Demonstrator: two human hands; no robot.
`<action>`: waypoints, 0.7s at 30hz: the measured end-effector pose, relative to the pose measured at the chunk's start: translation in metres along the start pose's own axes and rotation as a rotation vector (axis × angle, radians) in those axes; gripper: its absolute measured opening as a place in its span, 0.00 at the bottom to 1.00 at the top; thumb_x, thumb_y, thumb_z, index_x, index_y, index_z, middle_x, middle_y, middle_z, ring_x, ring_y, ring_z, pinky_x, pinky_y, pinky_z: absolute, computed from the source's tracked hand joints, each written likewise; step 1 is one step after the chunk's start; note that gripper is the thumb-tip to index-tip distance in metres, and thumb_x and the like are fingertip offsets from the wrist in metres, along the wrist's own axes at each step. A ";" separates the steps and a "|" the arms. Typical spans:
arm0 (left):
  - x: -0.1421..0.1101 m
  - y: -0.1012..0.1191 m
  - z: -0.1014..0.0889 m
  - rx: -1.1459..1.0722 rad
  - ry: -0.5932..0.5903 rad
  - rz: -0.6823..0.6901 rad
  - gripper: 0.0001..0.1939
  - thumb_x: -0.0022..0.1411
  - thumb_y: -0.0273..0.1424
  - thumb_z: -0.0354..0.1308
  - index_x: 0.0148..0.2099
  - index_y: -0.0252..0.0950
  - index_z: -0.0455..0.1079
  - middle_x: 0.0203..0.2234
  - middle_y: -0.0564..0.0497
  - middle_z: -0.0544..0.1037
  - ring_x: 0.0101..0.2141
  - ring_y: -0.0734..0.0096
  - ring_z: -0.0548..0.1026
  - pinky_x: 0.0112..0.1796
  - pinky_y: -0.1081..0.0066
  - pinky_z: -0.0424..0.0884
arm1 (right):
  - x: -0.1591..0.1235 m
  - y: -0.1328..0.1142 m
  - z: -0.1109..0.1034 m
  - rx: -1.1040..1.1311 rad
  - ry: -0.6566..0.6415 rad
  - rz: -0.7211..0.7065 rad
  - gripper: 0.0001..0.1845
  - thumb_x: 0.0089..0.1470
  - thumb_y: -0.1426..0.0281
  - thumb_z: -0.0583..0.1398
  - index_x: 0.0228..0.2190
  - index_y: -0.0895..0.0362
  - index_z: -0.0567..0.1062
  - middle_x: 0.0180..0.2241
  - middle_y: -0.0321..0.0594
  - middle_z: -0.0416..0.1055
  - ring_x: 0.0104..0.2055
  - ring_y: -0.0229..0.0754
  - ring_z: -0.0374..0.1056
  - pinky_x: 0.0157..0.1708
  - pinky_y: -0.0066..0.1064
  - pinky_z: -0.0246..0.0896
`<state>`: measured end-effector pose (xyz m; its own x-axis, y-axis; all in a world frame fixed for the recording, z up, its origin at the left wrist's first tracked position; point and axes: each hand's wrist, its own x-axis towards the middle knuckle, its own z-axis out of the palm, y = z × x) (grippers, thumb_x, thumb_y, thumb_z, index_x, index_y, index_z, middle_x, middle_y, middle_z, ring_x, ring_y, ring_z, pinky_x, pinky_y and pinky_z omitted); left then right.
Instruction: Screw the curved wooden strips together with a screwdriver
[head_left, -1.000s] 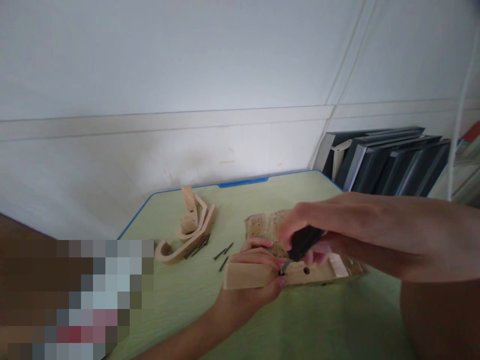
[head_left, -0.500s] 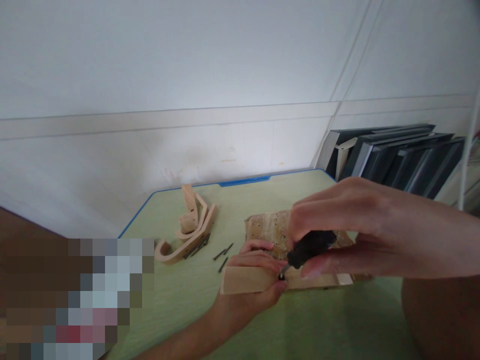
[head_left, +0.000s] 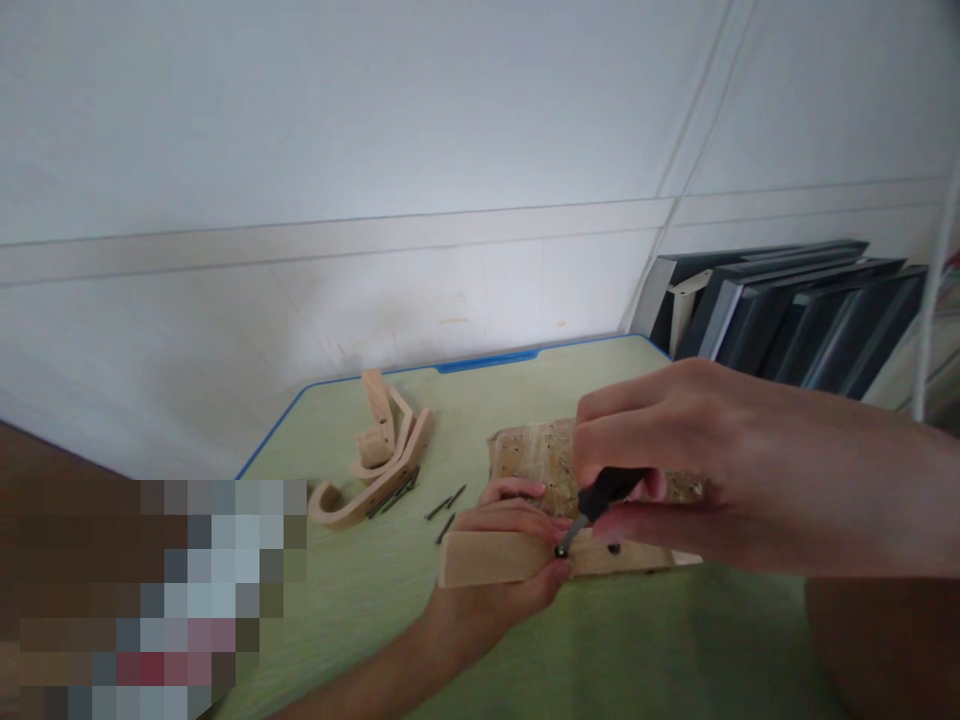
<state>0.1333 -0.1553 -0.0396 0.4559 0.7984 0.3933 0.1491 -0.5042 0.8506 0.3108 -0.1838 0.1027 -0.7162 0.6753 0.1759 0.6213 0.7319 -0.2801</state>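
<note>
My right hand (head_left: 660, 460) is closed round the black handle of a screwdriver (head_left: 606, 490). Its metal shaft slants down to the left, and the tip meets a dark screw (head_left: 561, 551) in a pale wooden hook (head_left: 487, 558). With fingers and thumb on either side of the wood by the screw, my left hand (head_left: 517, 525) grips the hook. A second dark hole or screw head shows in the wood right of the tip; I cannot tell which. Behind the hook lies a rough, pitted board (head_left: 529, 455), partly wrapped in clear film or tape and partly hidden by my right hand.
Several more wooden hooks (head_left: 390, 480) lie at the left of the green table (head_left: 600, 650). Loose dark screws (head_left: 446, 503) lie between them and my left hand. Dark flat panels (head_left: 780, 310) lean against the white wall at the back right.
My right hand has turned a little and shifted slightly, with the screwdriver tip staying at the screw. More of the wood right of the tip shows now. My left hand has barely moved.
</note>
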 end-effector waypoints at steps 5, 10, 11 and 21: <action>0.001 0.001 -0.001 0.009 -0.043 -0.035 0.04 0.43 0.29 0.63 0.27 0.38 0.72 0.25 0.51 0.78 0.39 0.63 0.72 0.40 0.67 0.69 | 0.007 -0.002 0.004 0.035 0.061 -0.027 0.03 0.52 0.70 0.55 0.28 0.56 0.65 0.24 0.33 0.64 0.25 0.31 0.56 0.23 0.25 0.47; 0.001 0.002 -0.001 0.018 -0.052 -0.022 0.04 0.43 0.29 0.63 0.26 0.38 0.72 0.24 0.53 0.77 0.38 0.63 0.72 0.39 0.67 0.70 | 0.013 0.000 0.013 0.220 0.115 -0.030 0.13 0.42 0.79 0.58 0.33 0.57 0.63 0.26 0.30 0.63 0.25 0.29 0.57 0.24 0.22 0.50; 0.001 0.002 -0.001 0.020 -0.041 -0.011 0.04 0.43 0.28 0.63 0.26 0.39 0.72 0.24 0.53 0.77 0.37 0.64 0.73 0.39 0.67 0.70 | 0.013 0.001 0.016 0.296 0.098 -0.042 0.15 0.41 0.80 0.58 0.34 0.57 0.62 0.27 0.31 0.63 0.26 0.30 0.58 0.25 0.22 0.51; 0.004 0.011 0.000 0.106 -0.025 0.005 0.03 0.45 0.31 0.61 0.22 0.40 0.71 0.22 0.56 0.77 0.26 0.69 0.74 0.30 0.74 0.72 | 0.037 0.032 0.051 1.280 -0.180 -0.277 0.06 0.49 0.77 0.54 0.30 0.59 0.59 0.24 0.33 0.59 0.26 0.30 0.58 0.28 0.25 0.55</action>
<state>0.1364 -0.1581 -0.0285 0.4787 0.7879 0.3875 0.2381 -0.5413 0.8064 0.2881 -0.1399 0.0522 -0.8635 0.4246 0.2720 -0.2176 0.1729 -0.9606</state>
